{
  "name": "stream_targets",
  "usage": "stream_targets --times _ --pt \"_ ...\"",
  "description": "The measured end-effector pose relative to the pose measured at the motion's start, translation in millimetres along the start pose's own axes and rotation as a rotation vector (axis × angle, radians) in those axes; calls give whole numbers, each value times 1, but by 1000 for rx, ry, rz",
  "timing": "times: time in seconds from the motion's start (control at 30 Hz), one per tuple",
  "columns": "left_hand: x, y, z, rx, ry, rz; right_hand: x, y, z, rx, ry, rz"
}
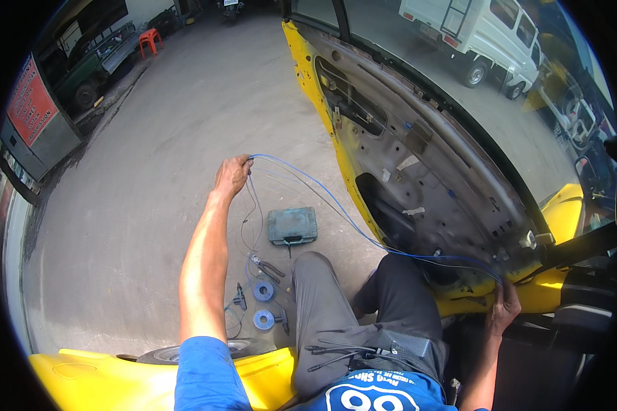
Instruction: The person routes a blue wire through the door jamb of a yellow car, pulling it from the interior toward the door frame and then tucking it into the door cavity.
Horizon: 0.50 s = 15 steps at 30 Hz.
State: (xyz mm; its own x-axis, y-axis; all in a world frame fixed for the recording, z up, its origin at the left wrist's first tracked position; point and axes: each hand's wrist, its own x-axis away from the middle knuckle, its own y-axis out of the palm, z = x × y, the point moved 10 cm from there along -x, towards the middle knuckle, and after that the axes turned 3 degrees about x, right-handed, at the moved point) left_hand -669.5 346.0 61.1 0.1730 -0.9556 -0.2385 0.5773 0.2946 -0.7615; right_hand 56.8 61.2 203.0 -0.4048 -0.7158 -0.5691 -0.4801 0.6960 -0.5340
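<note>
My left hand (pixel 234 172) is raised over the floor, closed on a bundle of thin blue and grey wires (pixel 317 188). The wires arc rightward to my right hand (pixel 503 305), which grips them low by the inner front end of the open yellow car door (pixel 403 157), its trim absent and bare metal showing. Thinner loops hang from my left hand toward two blue spools (pixel 264 290), pliers (pixel 269 268) and small dark tools (pixel 240 299) on the floor. A worn teal case (pixel 292 225) lies just beyond them.
Yellow bodywork (pixel 82 380) and a tire edge are below my left arm. A red sign (pixel 33 103) stands at left, with a green pickup (pixel 82 79) and red stool (pixel 150 38) behind. A white van (pixel 490 34) is parked beyond the door. Concrete floor (pixel 137 151) stretches ahead.
</note>
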Motion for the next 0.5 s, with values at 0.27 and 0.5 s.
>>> stream_targets --times 0.27,0.5 --pt "-45 26 94 218 -84 -11 2 -2 8 27 32 -21" --pt "57 32 100 99 -36 -86 -1 -1 -27 171 -161 -69"
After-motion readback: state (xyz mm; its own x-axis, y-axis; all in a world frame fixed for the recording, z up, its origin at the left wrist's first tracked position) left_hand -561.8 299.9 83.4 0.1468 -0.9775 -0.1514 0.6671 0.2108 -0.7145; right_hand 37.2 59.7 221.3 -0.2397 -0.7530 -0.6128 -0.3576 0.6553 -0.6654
